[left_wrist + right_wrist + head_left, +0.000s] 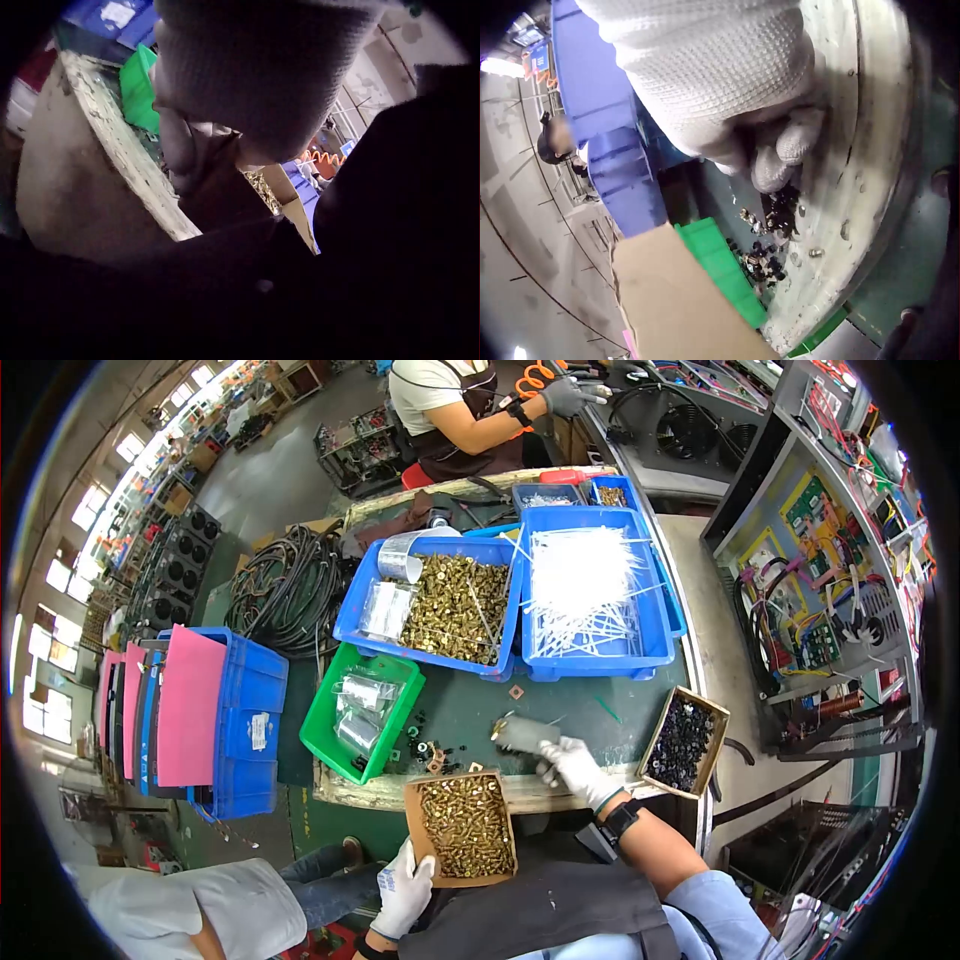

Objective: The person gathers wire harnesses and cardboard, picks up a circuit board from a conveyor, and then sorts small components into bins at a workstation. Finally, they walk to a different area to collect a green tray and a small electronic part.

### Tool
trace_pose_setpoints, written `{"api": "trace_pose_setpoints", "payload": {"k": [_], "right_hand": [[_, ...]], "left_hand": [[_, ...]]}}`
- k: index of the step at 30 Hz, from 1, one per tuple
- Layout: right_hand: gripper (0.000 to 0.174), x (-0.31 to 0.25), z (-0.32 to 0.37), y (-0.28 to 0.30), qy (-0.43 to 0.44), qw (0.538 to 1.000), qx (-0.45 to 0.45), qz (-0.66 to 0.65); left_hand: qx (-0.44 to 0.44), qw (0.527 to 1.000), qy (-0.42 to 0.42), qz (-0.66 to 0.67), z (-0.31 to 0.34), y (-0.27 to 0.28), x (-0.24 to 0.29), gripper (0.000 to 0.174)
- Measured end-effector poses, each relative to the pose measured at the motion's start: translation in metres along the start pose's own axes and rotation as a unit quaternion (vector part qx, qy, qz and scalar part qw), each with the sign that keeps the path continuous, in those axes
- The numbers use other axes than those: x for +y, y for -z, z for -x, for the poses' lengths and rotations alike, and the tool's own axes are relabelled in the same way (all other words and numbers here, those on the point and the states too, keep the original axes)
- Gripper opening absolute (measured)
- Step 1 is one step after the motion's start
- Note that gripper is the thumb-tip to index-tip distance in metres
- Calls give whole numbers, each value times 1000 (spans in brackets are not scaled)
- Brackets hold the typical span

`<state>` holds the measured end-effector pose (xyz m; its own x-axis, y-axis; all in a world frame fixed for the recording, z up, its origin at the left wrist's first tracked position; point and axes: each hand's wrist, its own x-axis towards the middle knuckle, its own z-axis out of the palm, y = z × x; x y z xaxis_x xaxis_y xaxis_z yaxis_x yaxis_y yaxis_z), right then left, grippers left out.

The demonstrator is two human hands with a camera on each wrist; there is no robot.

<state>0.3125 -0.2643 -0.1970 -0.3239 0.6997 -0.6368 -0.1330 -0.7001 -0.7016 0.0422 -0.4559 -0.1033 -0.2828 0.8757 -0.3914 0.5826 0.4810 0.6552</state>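
My white-gloved left hand [405,890] grips the lower left edge of a cardboard box [412,812] full of brass-coloured screws [468,828]. In the left wrist view that glove [255,75] looks dark, beside part of the box [281,187]. Over the front of the green-topped table [590,705], my gloved right hand [580,772] pinches the right end of a flat grey piece [525,733], with something brass-coloured at its far end. The right wrist view shows bent fingers [772,161] above loose small parts [757,262]; the grip itself is partly hidden.
Blue bins hold brass parts [455,600] and white ties [585,590]. A green bin [318,720] stands left, a carton of black parts [685,745] right. Loose parts lie near the front edge. One person [455,420] is across the table, another [200,910] at lower left.
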Motion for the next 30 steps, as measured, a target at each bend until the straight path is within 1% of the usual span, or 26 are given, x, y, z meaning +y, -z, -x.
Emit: {"api": "trace_pose_setpoints", "payload": {"k": [1, 2, 4, 5, 6, 7, 8, 9, 10, 12, 14, 15, 16, 17, 18, 19, 20, 22, 23, 24, 25, 26, 28, 29, 30], "right_hand": [[21, -1, -3, 9, 28, 999, 13, -38], [23, -3, -7, 17, 34, 997, 26, -69], [25, -22, -2, 29, 22, 997, 14, -67], [27, -33, 11, 33, 26, 998, 16, -47], [27, -47, 30, 34, 39, 998, 48, 12], [26, -54, 46, 40, 54, 997, 54, 30], [25, -58, 63, 48, 69, 995, 60, 51], [24, -64, 81, 54, 78, 989, 97, 77], [22, -68, 98, 60, 87, 982, 133, 102], [22, -68, 125, 76, 150, 977, 143, 52], [23, -69, 147, 92, 161, 972, 153, 79], [24, -74, 155, 87, 177, 969, 168, 45], [24, -77, 159, 86, 194, 963, 186, 12], [26, -70, 159, 92, 205, 960, 188, -24], [26, -68, 160, 92, 210, 958, 196, -26], [26, -65, 163, 90, 209, 958, 191, -28], [26, -63, 166, 89, 210, 959, 188, -30], [26, -58, 171, 81, 172, 963, 206, -16], [26, -55, 173, 76, 158, 965, 210, -7], [26, -52, 175, 72, 141, 967, 211, 4], [27, -47, 175, 70, 138, 975, 174, -27], [27, -42, 176, 68, 122, 977, 168, -43], [29, -39, 175, 64, 115, 983, 130, -67], [29, -40, 174, 60, 112, 983, 131, -60], [30, -40, 174, 56, 107, 984, 130, -54]], "left_hand": [[10, 1000, 8, 14, 2, -4, -6, 40], [20, 999, 15, 27, 4, -8, -13, 39], [6, 999, 28, 40, 6, -12, -1, 39], [8, 999, 30, 40, 4, -14, 5, 39], [6, 1000, 6, 6, 0, -17, 13, 38], [4, 999, -19, -27, -5, -21, 22, 38], [5, 1000, -18, -22, -13, -28, 26, 38], [-4, 992, -82, -91, -24, -38, 29, 39], [-13, 976, -145, -160, -34, -46, 35, 39], [-109, 983, -88, -120, -55, -64, 68, 39], [-74, 967, -181, -161, -76, -98, 69, 33], [-30, 952, -272, -135, -92, -116, 61, 31], [13, 925, -363, -107, -102, -117, 70, 31], [11, 951, -299, -75, -117, -111, 79, 29], [3, 971, -237, -39, -129, -99, 103, 26], [70, 973, -221, 8, -151, -109, 91, 21], [85, 975, -203, -39, -162, -96, 111, 20], [138, 955, -254, -68, -195, -106, 117, 21], [134, 954, -259, -64, -208, -116, 119, 21], [145, 958, -233, -84, -218, -127, 123, 21], [157, 960, -205, -104, -228, -137, 125, 20], [156, 961, -206, -101, -236, -145, 130, 20], [107, 974, -112, -168, -249, -155, 132, 20], [175, 952, -173, -180, -249, -159, 130, 20], [153, 958, -157, -184, -247, -156, 133, 20]]}}
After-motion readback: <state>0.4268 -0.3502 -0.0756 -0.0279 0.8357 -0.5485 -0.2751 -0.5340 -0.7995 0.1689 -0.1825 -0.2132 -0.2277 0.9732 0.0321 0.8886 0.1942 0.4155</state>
